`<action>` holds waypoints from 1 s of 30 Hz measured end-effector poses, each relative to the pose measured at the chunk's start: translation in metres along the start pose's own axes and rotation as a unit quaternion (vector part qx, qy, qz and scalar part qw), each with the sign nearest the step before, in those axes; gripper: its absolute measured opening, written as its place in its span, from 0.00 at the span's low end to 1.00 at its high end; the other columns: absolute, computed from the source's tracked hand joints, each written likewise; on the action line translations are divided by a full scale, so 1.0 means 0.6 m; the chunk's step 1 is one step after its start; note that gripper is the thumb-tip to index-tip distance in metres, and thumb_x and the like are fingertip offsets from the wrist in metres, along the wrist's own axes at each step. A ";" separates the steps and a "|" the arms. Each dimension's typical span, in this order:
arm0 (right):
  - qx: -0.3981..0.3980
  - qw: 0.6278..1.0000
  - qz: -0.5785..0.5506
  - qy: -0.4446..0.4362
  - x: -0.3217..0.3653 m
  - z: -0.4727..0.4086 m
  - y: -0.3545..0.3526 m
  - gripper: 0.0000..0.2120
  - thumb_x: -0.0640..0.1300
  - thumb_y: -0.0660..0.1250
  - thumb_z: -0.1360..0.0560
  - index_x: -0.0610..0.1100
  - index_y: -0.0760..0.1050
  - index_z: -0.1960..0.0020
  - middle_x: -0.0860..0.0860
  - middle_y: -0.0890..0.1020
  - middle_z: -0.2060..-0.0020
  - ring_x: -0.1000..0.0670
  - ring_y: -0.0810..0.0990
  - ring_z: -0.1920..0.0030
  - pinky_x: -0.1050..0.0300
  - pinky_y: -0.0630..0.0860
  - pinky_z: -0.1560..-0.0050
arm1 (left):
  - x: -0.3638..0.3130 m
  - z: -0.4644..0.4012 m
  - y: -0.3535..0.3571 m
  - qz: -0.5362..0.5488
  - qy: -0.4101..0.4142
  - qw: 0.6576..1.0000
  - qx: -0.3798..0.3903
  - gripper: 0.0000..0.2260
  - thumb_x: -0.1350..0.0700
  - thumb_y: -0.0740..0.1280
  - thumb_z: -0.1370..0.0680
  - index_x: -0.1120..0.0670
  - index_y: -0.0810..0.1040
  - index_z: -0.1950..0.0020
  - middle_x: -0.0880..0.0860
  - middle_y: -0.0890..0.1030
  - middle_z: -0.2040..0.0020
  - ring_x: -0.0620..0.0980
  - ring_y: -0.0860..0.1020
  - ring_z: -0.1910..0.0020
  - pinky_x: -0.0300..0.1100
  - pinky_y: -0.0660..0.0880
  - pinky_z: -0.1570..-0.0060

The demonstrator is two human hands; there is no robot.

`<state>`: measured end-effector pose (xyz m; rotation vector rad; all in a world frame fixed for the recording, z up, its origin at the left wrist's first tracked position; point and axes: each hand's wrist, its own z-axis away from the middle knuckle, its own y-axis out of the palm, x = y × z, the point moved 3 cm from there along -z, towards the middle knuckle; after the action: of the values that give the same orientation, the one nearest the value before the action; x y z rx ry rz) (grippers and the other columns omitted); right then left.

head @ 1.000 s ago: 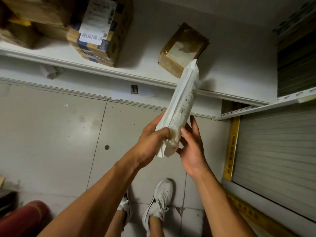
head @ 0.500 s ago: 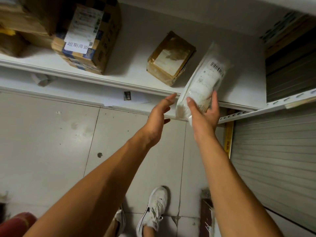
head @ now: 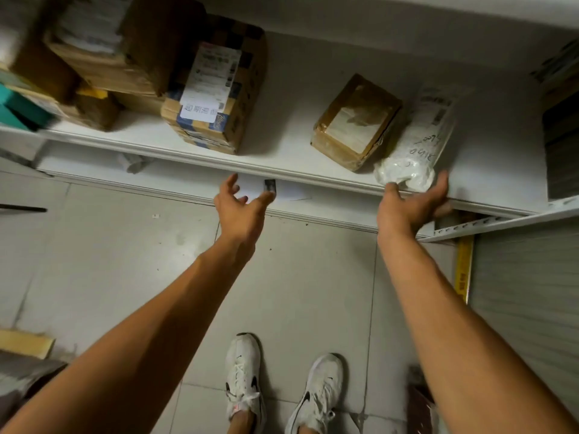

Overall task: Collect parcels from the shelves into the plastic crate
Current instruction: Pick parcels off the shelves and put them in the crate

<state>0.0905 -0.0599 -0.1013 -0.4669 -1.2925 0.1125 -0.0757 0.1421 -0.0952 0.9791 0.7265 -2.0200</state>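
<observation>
Right hand (head: 410, 208) is nearer: its fingers (head: 440, 186) are spread, released, touching the near end of the white plastic mailer bag (head: 416, 145) lying on the white shelf (head: 282, 170), long axis running away, just beside the brown taped cardboard box (head: 355, 122); left hand (head: 239, 208) open, well apart.

Both bare forearms reach forward and up, the left hand (head: 241, 208) hanging free with fingers (head: 230, 184) loosely spread and holding nothing, the right hand (head: 413, 205) cupped palm-up with its fingers (head: 440, 186) relaxed and parted.
</observation>
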 end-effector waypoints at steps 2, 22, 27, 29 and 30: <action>0.018 0.999 -0.028 0.043 -0.022 0.056 0.007 0.43 0.29 0.70 0.26 0.54 0.55 0.20 0.45 0.61 0.30 0.44 0.73 0.35 0.50 0.78 0.37 | -0.024 -0.027 -0.024 -0.012 0.025 0.999 -0.044 0.41 0.59 0.78 0.27 0.50 0.58 0.21 0.54 0.61 0.23 0.57 0.67 0.26 0.54 0.68 0.28; 0.201 0.970 0.005 0.135 -0.068 0.210 0.058 0.16 0.34 0.65 0.22 0.52 0.77 0.40 0.47 0.80 0.46 0.51 0.80 0.57 0.65 0.75 0.63 | -0.077 -0.084 -0.103 -0.119 0.204 0.968 -0.085 0.49 0.45 0.83 0.43 0.54 0.62 0.28 0.50 0.72 0.36 0.44 0.75 0.40 0.31 0.73 0.38; 0.289 0.944 -0.064 0.145 -0.018 0.239 0.080 0.12 0.43 0.67 0.19 0.47 0.77 0.35 0.46 0.82 0.43 0.50 0.84 0.52 0.60 0.80 0.55 | -0.025 0.024 -0.119 -0.134 0.212 0.965 -0.076 0.48 0.45 0.84 0.38 0.51 0.61 0.26 0.45 0.72 0.36 0.40 0.73 0.41 0.24 0.71 0.46; 0.341 0.919 -0.096 0.171 0.001 0.251 0.084 0.26 0.55 0.67 0.20 0.50 0.69 0.26 0.47 0.80 0.38 0.49 0.85 0.46 0.54 0.81 0.50 | -0.012 0.062 -0.131 -0.155 0.229 0.959 -0.065 0.48 0.43 0.84 0.40 0.49 0.62 0.26 0.43 0.71 0.34 0.40 0.72 0.38 0.33 0.75 0.46; 0.361 0.912 -0.093 0.173 0.008 0.253 0.082 0.32 0.60 0.68 0.23 0.53 0.64 0.22 0.48 0.80 0.37 0.49 0.84 0.45 0.52 0.82 0.47 | -0.007 0.079 -0.137 -0.159 0.235 0.957 -0.055 0.48 0.45 0.84 0.40 0.49 0.62 0.26 0.42 0.71 0.34 0.39 0.72 0.37 0.34 0.76 0.48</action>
<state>-0.0424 0.0270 -0.0868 0.2675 -0.8543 0.3194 -0.1599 0.1535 -0.0529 1.3656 1.3094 -1.9991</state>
